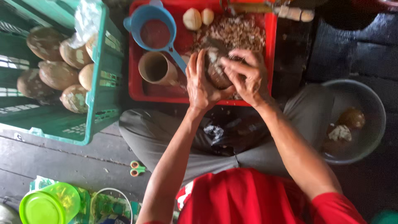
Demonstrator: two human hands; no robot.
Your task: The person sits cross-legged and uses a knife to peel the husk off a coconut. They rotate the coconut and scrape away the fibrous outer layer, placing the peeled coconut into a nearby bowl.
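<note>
Both hands hold one brown coconut [216,71] over a red tray [137,89]. My left hand [200,81] cups its left side with the fingers pointing up. My right hand [245,74] curls over its top and right side. Behind the coconut in the tray lies a heap of brown husk shavings [237,34]. Two peeled pale coconuts [198,18] sit at the tray's far edge.
A blue strainer [152,29] and a tan cup [155,68] lie in the tray's left half. A green crate [103,74] at left holds several husked coconuts. A grey bowl [371,108] stands at right. Small scissors [137,168] and a green lidded jar [49,204] are on the dark plank floor.
</note>
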